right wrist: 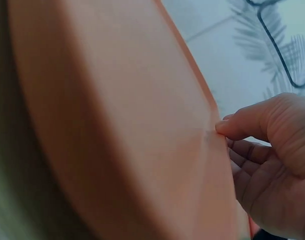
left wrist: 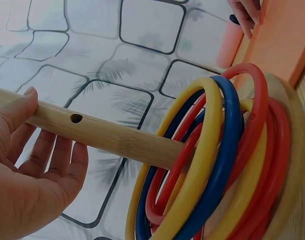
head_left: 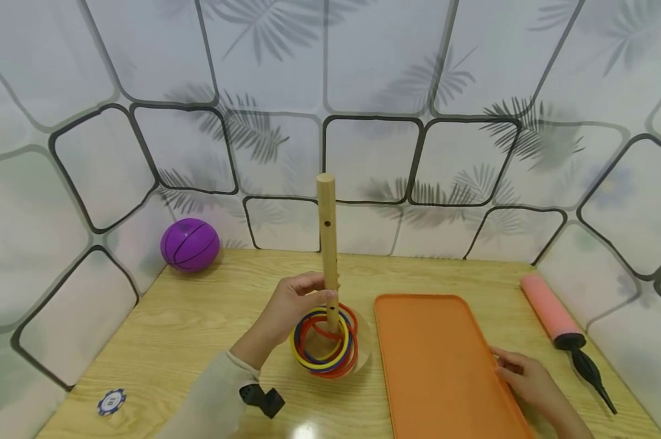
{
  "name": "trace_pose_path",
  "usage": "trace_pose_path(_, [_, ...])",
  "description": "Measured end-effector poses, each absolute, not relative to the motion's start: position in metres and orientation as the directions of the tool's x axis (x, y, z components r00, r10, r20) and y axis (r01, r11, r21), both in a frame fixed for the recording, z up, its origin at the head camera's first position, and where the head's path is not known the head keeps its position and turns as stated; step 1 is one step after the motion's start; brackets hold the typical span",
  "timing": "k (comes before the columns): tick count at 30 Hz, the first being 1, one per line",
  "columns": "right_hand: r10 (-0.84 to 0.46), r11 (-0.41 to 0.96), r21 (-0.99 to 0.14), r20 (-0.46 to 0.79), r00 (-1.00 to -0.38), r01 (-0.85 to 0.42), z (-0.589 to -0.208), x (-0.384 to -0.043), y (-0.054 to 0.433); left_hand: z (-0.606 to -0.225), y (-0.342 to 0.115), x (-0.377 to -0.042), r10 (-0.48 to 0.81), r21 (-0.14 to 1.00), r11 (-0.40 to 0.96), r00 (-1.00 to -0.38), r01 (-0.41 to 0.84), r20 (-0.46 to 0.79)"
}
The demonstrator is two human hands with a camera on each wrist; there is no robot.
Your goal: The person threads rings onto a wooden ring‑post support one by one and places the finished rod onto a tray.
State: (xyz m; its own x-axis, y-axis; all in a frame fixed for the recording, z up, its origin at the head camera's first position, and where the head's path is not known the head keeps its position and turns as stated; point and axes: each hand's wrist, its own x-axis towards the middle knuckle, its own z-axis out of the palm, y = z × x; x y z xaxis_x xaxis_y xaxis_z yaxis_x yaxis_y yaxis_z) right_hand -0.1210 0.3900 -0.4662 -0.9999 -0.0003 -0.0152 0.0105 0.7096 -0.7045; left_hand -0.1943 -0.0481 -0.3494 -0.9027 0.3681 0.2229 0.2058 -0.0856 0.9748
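A light wooden post (head_left: 327,250) with drilled holes rises from a round wooden base (head_left: 365,349). Several red, yellow and blue rings (left wrist: 227,150) lie stacked unevenly around its foot. My left hand (head_left: 291,306) holds the post just above the rings, thumb on one side and fingers on the other, as the left wrist view shows. To the right lies a shallow orange tray (head_left: 432,360). At its right edge, my right hand (head_left: 530,384) pinches the rim, with the thumb (right wrist: 223,127) on top and the fingers curled at the outer side.
Far left on the wooden table (head_left: 199,332) sits a purple ball (head_left: 190,245) by the patterned wall covering. A poker chip (head_left: 111,402) lies near the front left. Right of the tray, a pink hand pump (head_left: 552,311) with a black nozzle rests along the table's edge.
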Motion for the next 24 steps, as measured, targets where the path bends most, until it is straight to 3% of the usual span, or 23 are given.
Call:
trace_pose_path(6, [-0.076, 0.654, -0.755, -0.014, -0.997, -0.039, -0.462, -0.125, 0.348, -0.351, -0.044, -0.194, 0.385, 0.97, -0.096, -0.89, 0.224, 0.244])
trace_pose_path(17, [0.061, 0.656, -0.753, -0.021, -0.998, 0.055, -0.46, -0.129, 0.279, -0.354, -0.021, -0.19, 0.458, 0.972, -0.127, -0.858, 0.196, 0.233])
trace_pose_path(24, [0.048, 0.643, -0.766, 0.01, -0.999, 0.023, -0.467, -0.135, 0.263, -0.36, -0.005, -0.185, 0.493, 0.978, -0.115, -0.844, 0.176, 0.21])
